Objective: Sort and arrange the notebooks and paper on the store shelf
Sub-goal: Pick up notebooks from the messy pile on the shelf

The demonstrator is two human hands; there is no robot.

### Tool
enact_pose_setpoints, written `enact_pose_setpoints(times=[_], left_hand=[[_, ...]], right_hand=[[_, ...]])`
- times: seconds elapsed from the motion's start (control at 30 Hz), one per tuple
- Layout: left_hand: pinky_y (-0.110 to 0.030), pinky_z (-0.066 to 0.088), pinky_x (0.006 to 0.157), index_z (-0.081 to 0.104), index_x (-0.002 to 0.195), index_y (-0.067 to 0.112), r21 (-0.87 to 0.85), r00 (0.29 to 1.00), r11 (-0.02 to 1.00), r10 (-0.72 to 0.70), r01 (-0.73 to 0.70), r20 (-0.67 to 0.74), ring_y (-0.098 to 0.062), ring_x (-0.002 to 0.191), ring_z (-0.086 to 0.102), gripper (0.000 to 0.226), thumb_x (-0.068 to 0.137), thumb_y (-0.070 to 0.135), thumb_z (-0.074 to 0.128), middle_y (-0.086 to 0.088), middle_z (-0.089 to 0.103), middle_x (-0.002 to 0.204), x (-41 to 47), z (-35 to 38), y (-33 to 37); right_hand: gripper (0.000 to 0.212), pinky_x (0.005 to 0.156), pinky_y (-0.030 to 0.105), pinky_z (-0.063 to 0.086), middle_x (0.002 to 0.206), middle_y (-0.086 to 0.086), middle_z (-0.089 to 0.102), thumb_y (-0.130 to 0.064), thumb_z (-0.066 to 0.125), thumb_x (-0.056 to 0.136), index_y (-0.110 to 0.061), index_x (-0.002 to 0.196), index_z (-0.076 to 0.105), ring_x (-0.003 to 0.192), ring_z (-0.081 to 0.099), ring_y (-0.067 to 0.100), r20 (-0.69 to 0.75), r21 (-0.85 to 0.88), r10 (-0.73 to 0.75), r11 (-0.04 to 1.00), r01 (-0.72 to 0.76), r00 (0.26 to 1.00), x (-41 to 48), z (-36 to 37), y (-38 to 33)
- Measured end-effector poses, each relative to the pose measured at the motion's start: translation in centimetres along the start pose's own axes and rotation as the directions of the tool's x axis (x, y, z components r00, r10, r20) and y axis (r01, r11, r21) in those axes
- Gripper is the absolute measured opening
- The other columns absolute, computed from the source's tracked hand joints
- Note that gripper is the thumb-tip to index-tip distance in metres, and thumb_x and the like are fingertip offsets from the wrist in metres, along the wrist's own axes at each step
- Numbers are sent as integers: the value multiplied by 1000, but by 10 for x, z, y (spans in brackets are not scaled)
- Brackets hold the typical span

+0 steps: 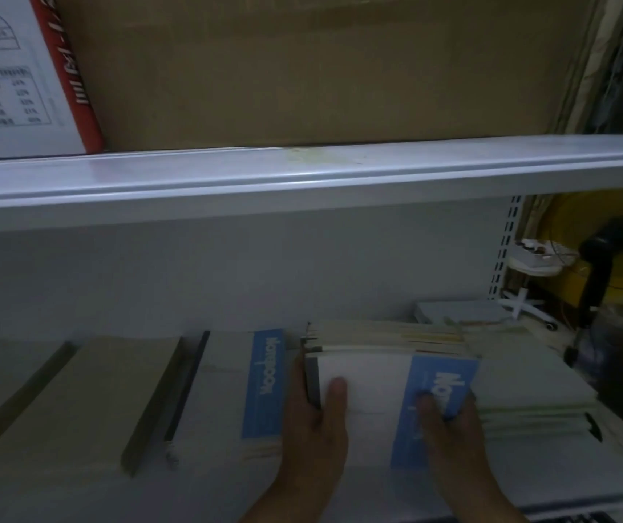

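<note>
on the shelf point(57, 500), left hand point(313, 420) and right hand point(451, 424) clamp the notebook stack point(370, 390), apparently seating it. next, square its edges.

Dim, low-contrast exposure with a bluish-grey cast. The brightest band is the front lip of the upper shelf point(302, 175), which carries a pale sheen. Everything beneath it lies in soft shadow. The left hand point(313, 439), right hand point(449, 428) and notebook stack point(370, 371) are blurred. Shelf edges bow with wide-angle distortion, and the right margin is murky.
</note>
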State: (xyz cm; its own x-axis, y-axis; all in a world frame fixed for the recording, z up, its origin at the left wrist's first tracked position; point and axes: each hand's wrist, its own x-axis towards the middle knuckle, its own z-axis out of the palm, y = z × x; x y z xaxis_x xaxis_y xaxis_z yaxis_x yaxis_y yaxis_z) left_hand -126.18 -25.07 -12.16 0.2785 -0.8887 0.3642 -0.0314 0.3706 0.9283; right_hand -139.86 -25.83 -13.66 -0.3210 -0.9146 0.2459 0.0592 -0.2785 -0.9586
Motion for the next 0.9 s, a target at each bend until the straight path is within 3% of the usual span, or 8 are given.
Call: enact_pose_setpoints(times=[0.13,0.27,0.37,0.43,0.5,0.57,0.73,0.9], left_hand=[[-4,22,99,23,115,50,2,992,994,-107,107,74,15,117,32,28,97,38,40,36,34,124,-2,-2,11],[-4,29,103,21,134,60,9,981,981,192,-192,31,14,125,39,62,77,80,35,37,41,136,10,-1,22],[-11,31,106,22,125,74,39,961,961,272,-274,59,5,128,40,47,79,80,30,31,41,137,14,1,19],[-14,29,109,24,127,71,76,937,934,347,-349,39,0,132,38,42,85,74,29,24,37,143,14,-2,16],[-19,29,111,34,126,65,109,907,901,418,-421,48,-6,133,39,34,93,62,28,17,38,146,15,-4,12],[-19,32,109,43,116,61,102,889,884,453,-457,64,-4,129,42,26,98,48,29,23,43,139,18,-4,9],[-16,34,105,41,112,63,78,888,885,452,-459,86,5,121,44,35,93,34,33,36,44,127,19,-6,5],[-30,37,105,29,117,74,143,932,924,337,-354,132,6,118,45,40,89,45,30,42,41,125,16,-8,8]], right_hand=[[32,74,31,45,85,-10,62,-42,59,59,-30,87,53,69,61,-4,82,-76,19,997,-13,996,4,-3,1],[22,59,27,41,76,-8,62,-32,59,59,-25,79,55,55,58,-14,42,-73,13,997,-10,999,5,-3,1],[26,58,26,43,73,-11,63,-38,66,61,-24,79,55,55,57,-14,48,-83,-2,997,6,999,4,-2,0],[15,58,16,46,77,-10,62,-17,68,82,-25,82,54,58,58,-15,77,-77,15,997,-9,997,6,-5,-3],[25,52,4,42,77,-6,59,-1,61,87,-23,82,52,56,57,-16,91,-66,2,998,4,996,8,-7,-4],[15,51,1,41,76,-5,59,-14,63,77,-23,82,52,56,57,-16,107,-67,-27,997,35,994,6,-5,-9],[29,53,0,40,70,-10,60,-29,62,56,-24,83,51,61,57,-17,125,-79,-63,994,73,990,3,-6,0],[59,66,10,48,85,-20,70,-54,60,51,-20,99,57,76,63,-9,221,-207,-37,975,84,975,13,-15,15]])
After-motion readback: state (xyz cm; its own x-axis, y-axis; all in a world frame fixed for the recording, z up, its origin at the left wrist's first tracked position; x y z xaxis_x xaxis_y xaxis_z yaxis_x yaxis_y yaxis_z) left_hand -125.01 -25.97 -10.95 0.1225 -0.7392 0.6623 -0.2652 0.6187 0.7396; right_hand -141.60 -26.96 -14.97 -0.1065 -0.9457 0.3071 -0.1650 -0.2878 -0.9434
